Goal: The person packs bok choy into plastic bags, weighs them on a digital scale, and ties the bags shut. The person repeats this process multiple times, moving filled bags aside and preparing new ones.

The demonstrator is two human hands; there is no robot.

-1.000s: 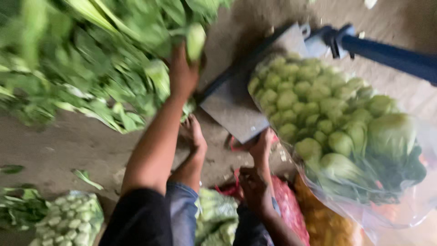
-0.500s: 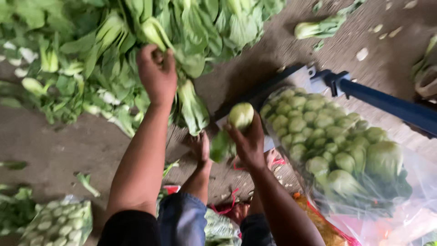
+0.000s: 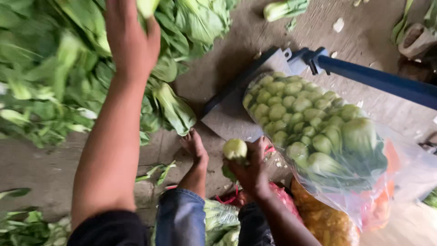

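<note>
My left hand reaches far out over a big heap of leafy green bok choy and closes on a pale stalk at the top edge of the view. My right hand holds one bok choy, cut end up, close to my knee. To its right a clear plastic bag packed with several bok choy, cut ends showing, lies on a grey scale platform. My bare foot rests on the concrete floor between the heap and the scale.
A blue metal bar runs from the scale to the right edge. Red and orange mesh sacks lie under the clear bag. More bagged greens sit by my legs, and loose leaves lie at lower left. Another bok choy lies at the top.
My left hand has gone further up into the heap. My right hand has dropped lower with the bok choy, away from the bag's top. The view has shifted closer.
</note>
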